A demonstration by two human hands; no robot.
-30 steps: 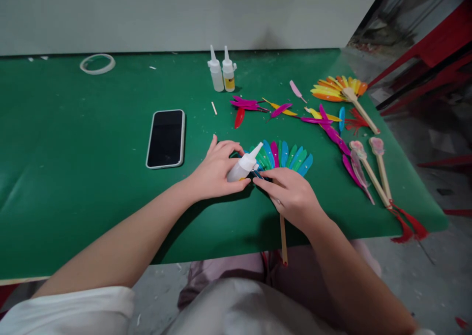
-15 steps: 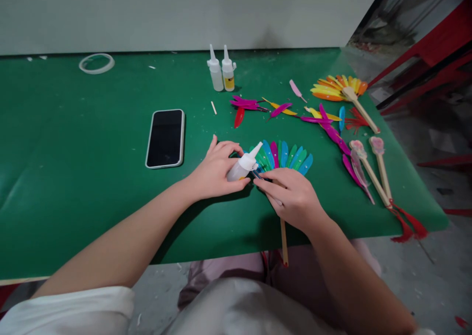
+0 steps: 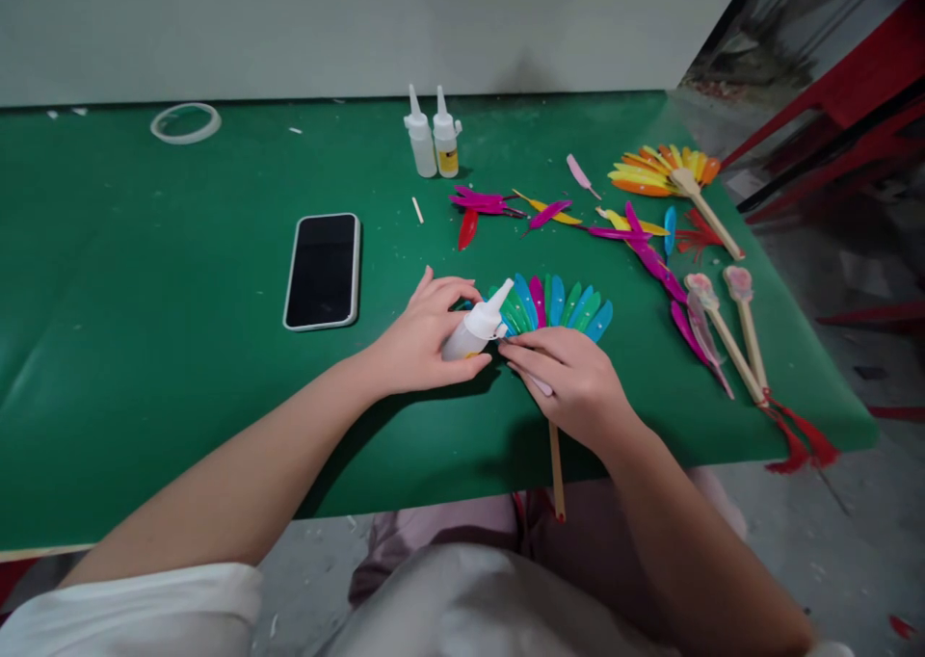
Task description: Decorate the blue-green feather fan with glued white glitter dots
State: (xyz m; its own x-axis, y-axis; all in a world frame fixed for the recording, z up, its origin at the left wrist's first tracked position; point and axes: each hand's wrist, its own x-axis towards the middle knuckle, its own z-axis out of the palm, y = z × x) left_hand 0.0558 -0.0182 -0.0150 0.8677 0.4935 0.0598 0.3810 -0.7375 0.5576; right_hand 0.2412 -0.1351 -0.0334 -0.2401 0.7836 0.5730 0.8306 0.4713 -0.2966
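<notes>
My left hand (image 3: 432, 334) is closed around a glue bottle (image 3: 469, 334) with a white pointed nozzle, tilted up to the right. Beyond the nozzle spreads a feather fan (image 3: 556, 301) of blue and green feathers with one magenta feather, dotted with small pale specks. Its wooden handle (image 3: 556, 474) passes below my right hand and over the table's front edge. Over the fan's base, my right hand (image 3: 578, 382) pinches a slim tool (image 3: 541, 384) with a pale pink end. The tool's tip lies close to the glue bottle; its exact kind is unclear.
A phone (image 3: 322, 272) lies left of my hands. Two glue bottles (image 3: 434, 144) stand at the back, with a clear tape ring (image 3: 186, 123) farther left. Loose feathers (image 3: 549, 216), a yellow-orange fan (image 3: 669, 172) and two wooden sticks (image 3: 729, 339) with red tassels lie to the right.
The slim tool in my right hand has shifted slightly, its pale end a little up and left. My left hand and the glue bottle have barely moved.
</notes>
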